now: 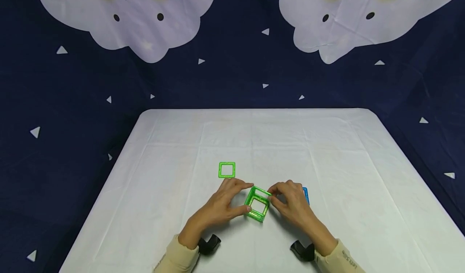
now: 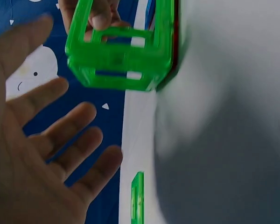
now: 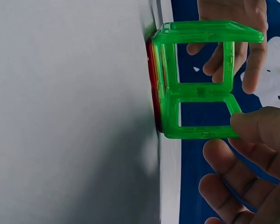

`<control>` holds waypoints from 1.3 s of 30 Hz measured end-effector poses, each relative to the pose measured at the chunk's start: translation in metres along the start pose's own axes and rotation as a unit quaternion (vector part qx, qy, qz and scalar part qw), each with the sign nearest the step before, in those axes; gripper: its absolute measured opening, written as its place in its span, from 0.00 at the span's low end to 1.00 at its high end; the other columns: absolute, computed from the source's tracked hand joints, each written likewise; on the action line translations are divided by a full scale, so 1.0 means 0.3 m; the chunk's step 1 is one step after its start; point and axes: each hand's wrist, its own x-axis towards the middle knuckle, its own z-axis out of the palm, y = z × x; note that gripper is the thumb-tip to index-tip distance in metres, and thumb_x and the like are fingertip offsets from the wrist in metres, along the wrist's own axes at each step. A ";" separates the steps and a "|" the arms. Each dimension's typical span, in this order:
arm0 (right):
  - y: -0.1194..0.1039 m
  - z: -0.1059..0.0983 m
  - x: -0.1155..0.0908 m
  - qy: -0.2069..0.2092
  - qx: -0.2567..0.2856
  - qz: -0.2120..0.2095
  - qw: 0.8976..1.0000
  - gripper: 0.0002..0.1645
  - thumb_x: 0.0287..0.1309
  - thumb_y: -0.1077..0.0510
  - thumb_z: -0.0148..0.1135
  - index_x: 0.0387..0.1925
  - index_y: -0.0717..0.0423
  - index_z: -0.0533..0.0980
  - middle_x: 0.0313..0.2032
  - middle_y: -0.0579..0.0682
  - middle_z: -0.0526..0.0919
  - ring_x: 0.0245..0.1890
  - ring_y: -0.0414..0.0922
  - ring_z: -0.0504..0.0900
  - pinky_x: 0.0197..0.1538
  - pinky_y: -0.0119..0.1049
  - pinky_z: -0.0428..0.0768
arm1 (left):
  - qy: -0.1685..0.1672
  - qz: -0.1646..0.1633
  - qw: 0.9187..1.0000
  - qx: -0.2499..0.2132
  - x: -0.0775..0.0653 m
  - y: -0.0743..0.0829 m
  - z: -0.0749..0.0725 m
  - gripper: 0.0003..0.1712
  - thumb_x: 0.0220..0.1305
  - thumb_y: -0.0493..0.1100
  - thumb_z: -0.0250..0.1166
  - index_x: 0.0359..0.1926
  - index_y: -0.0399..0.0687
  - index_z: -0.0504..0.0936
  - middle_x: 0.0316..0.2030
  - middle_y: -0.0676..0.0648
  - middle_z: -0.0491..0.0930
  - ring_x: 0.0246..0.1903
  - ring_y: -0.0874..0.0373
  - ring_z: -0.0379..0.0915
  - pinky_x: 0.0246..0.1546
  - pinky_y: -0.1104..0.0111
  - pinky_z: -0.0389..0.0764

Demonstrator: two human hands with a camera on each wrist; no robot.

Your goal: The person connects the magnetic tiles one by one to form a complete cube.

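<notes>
Nearest, toward 6 o'clock of the white table, two cream sleeves come in, a black holder beside each. Taking the green box as the clock's centre, with 12 pointing away from the person, the left hand is at 9, fingers spread, thumb and forefinger just beside the box; whether they touch it I cannot tell. The right hand, at 3, pinches the upper corner of one wall between thumb and forefinger. The box stands on the table, its walls hollow frames, a red piece at its foot. The step in hand seems to be setting that wall true; it would go best with a light pinch, the left fingers backing the 9 o'clock side and the edges kept level, since a tug at one corner could twist the joints apart. At 3 a blue piece shows, partly hidden behind the right hand; farther off, at 11, a loose green square lies flat. The table's covering is creased, and shadowed near the hands. Beyond its far edge, at 12, hangs a dark blue curtain with white triangles and two pale clouds printed upside down
</notes>
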 end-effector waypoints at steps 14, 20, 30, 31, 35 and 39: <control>0.003 -0.004 0.006 -0.022 0.011 -0.001 1.000 0.12 0.42 0.61 0.73 0.31 0.48 0.80 0.27 0.38 0.84 0.30 0.36 0.74 0.44 0.39 0.65 | -0.109 0.048 0.992 0.047 0.057 -0.047 -0.050 0.43 0.51 0.57 0.70 0.67 0.57 0.64 0.62 0.53 0.68 0.63 0.57 0.59 0.65 0.56 0.62; 0.009 -0.006 0.009 -0.029 0.020 0.000 0.999 0.11 0.44 0.61 0.72 0.32 0.48 0.80 0.28 0.38 0.84 0.30 0.36 0.74 0.44 0.38 0.64 | -0.102 0.060 0.992 0.052 0.061 -0.052 -0.044 0.41 0.50 0.58 0.70 0.65 0.57 0.66 0.60 0.57 0.71 0.60 0.60 0.62 0.62 0.60 0.66; 0.023 -0.046 0.043 -0.059 0.064 0.030 0.996 0.09 0.50 0.60 0.69 0.36 0.51 0.79 0.31 0.39 0.84 0.33 0.41 0.76 0.47 0.42 0.64 | -0.067 0.086 0.991 0.083 0.057 -0.056 -0.025 0.42 0.48 0.59 0.71 0.64 0.55 0.69 0.57 0.58 0.74 0.56 0.63 0.64 0.57 0.66 0.70; 0.026 -0.053 0.052 -0.060 0.066 0.036 0.995 0.09 0.51 0.60 0.68 0.36 0.52 0.79 0.31 0.39 0.84 0.33 0.41 0.76 0.47 0.43 0.64 | -0.066 0.086 0.990 0.085 0.056 -0.056 -0.024 0.42 0.48 0.59 0.71 0.64 0.55 0.69 0.57 0.58 0.74 0.55 0.63 0.64 0.57 0.66 0.70; 0.038 -0.073 0.100 -0.069 0.068 0.046 0.994 0.08 0.54 0.59 0.66 0.37 0.54 0.80 0.32 0.41 0.84 0.35 0.40 0.76 0.48 0.43 0.64 | -0.069 0.082 0.991 0.083 0.050 -0.055 -0.025 0.42 0.48 0.59 0.72 0.63 0.54 0.69 0.57 0.58 0.74 0.56 0.63 0.64 0.57 0.66 0.69; 0.046 -0.078 0.154 -0.084 0.073 0.048 0.993 0.08 0.56 0.58 0.65 0.38 0.55 0.79 0.33 0.43 0.84 0.36 0.41 0.77 0.50 0.46 0.65 | -0.068 0.085 0.991 0.075 0.044 -0.058 -0.026 0.42 0.48 0.58 0.71 0.64 0.53 0.69 0.57 0.57 0.75 0.56 0.62 0.65 0.58 0.65 0.69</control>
